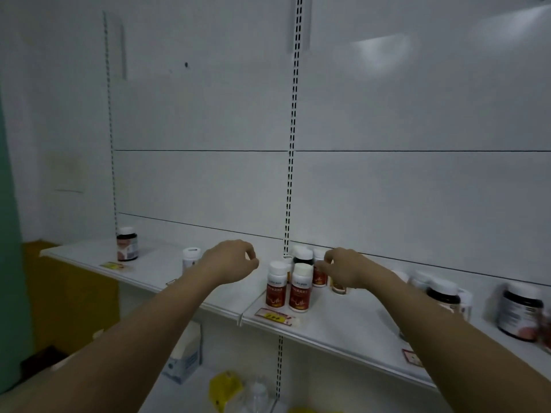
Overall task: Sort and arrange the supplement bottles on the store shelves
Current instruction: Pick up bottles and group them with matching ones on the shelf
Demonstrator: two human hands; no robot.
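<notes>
Both forearms reach in; left hand point(231, 260) loosely curled, empty; right hand point(343, 268) hides a bottle point(339, 286), grip unclear.

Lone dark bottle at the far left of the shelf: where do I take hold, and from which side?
Grip the dark bottle round its body just under the white cap, coming from the front. It stands upright and alone on the shelf, back panel close behind, so the front looks open. Left hand looks nearer.

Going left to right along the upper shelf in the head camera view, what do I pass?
Dark bottle with white cap → white bottle → left hand → two red-label bottles at the front → right hand → dark white-capped bottle → large dark jar.
</notes>
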